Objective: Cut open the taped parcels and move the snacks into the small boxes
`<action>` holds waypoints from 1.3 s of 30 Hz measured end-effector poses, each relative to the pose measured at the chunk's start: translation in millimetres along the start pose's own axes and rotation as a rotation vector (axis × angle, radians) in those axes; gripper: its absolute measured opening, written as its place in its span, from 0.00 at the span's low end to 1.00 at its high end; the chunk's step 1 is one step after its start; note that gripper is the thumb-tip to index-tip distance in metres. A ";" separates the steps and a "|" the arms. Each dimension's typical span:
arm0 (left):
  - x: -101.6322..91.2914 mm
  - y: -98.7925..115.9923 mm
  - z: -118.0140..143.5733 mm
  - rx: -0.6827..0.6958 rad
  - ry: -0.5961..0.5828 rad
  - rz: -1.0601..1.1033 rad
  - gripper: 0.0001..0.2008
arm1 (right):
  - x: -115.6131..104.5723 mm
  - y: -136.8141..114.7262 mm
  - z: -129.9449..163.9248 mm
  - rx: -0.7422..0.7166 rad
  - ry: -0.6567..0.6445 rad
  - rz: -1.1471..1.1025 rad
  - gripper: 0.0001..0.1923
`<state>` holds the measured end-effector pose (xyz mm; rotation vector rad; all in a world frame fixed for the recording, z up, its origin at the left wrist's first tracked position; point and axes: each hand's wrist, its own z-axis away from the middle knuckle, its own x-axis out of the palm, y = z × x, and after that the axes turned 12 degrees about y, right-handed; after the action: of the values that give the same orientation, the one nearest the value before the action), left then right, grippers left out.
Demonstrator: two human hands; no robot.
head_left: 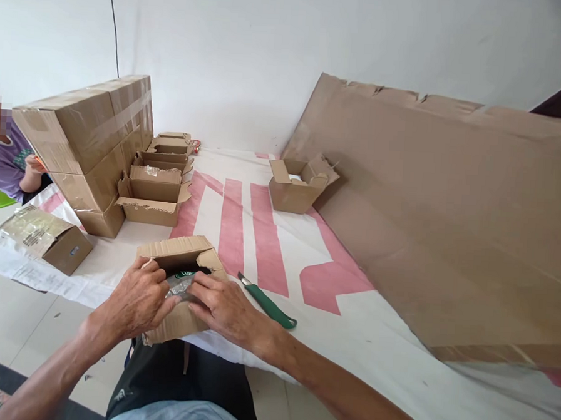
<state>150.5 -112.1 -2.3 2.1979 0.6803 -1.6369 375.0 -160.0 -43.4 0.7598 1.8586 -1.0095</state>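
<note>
A small open cardboard box (180, 253) lies at the near edge of a white and pink printed sheet (260, 234). My left hand (137, 303) grips its near left side. My right hand (226, 307) rests on its near right side, fingers pressing on a shiny plastic-wrapped item (180, 285) with a green label that sits inside the box. A green-handled utility knife (269, 302) lies on the sheet just right of my right hand, not touched.
Several open small boxes (154, 194) line up beside a stack of taped cartons (87, 137) at the left. Another open box (298, 186) stands mid-sheet. A large cardboard sheet (448, 231) leans on the right. A person in purple (5, 158) sits far left beside a flat box (48, 238).
</note>
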 end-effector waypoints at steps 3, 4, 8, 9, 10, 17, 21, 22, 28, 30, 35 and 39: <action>-14.4 -4.8 11.7 -0.098 0.084 -0.009 0.23 | -6.2 -0.7 -13.1 0.040 -0.091 0.000 0.09; -16.4 -6.9 17.7 -0.148 0.098 -0.009 0.23 | -7.7 0.1 -15.5 0.068 -0.118 0.010 0.10; -3.6 -14.1 45.5 -0.334 0.129 -0.003 0.18 | -10.2 4.7 -15.6 0.164 -0.129 0.102 0.13; 3.2 -15.0 51.5 -0.363 0.134 0.000 0.20 | -10.9 6.1 -13.9 0.167 -0.110 0.130 0.13; 10.5 -15.5 56.5 -0.386 0.136 0.007 0.23 | -12.0 7.6 -11.9 0.164 -0.082 0.159 0.13; 46.8 -18.7 73.4 -0.496 0.201 0.222 0.44 | -19.6 41.6 11.3 0.238 0.120 0.196 0.24; 63.6 -25.3 78.4 -0.513 0.227 0.422 0.57 | -3.4 61.1 27.4 0.455 0.169 -0.211 0.27; 67.2 -26.7 78.3 -0.521 0.228 0.461 0.60 | 2.4 60.8 31.3 0.498 0.157 -0.328 0.26; 72.2 -29.1 67.6 -0.469 0.245 0.604 0.65 | 20.8 40.7 61.4 0.627 0.147 -0.571 0.20; 71.2 -28.5 63.5 -0.439 0.237 0.637 0.66 | 15.2 42.3 69.3 0.640 0.164 -0.432 0.21; 75.2 -27.5 59.2 -0.455 0.236 0.687 0.68 | -18.6 46.7 53.6 0.317 0.389 0.105 0.23; 79.3 -26.2 60.6 -0.476 0.259 0.712 0.68 | -39.5 29.3 18.9 0.031 0.260 0.127 0.16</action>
<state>105.8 -106.8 -95.0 1.9707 0.2473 -0.7556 423.5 -166.3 -23.8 1.0559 1.9883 -0.8939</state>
